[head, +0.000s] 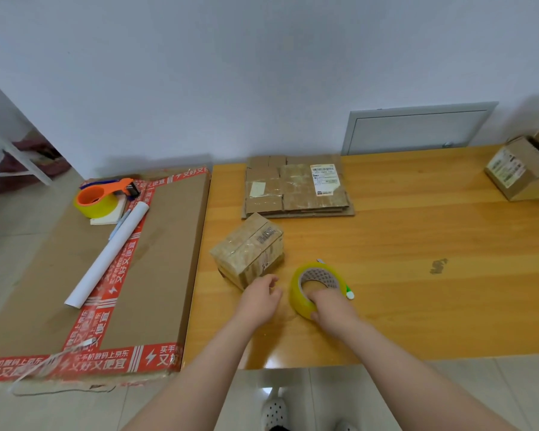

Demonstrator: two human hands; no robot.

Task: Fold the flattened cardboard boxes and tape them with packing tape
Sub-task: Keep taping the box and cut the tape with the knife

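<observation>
**Tape roll gripped on an orange-toned wooden table**

A glossy wooden table with an orange-yellow finish stands against a plain pale wall. It carries a small dark smudge right of centre. A grey access panel is set low in the wall behind the table, and pale floor tiles show below the near edge, with a dotted white shoe on them.

Near the front of the table, the right hand grips the yellow tape roll, fingers curled over its rim into the core. A small green-and-white object lies just beside the roll. The left hand is loosely curled and holds nothing, its fingertips at the near corner of the folded box; whether they touch it I cannot tell. That box sits closed, its top shiny with clear tape. Beyond it, close to the wall, lies the stack of flattened boxes, a white shipping label on the top one.

At the table's far right edge stand more brown cartons. To the left, a large flat carton banded with red printed tape lies level with the tabletop, bearing an orange tape dispenser, a notepad, a pen and a white paper roll. A white frame stands in the far left corner
</observation>
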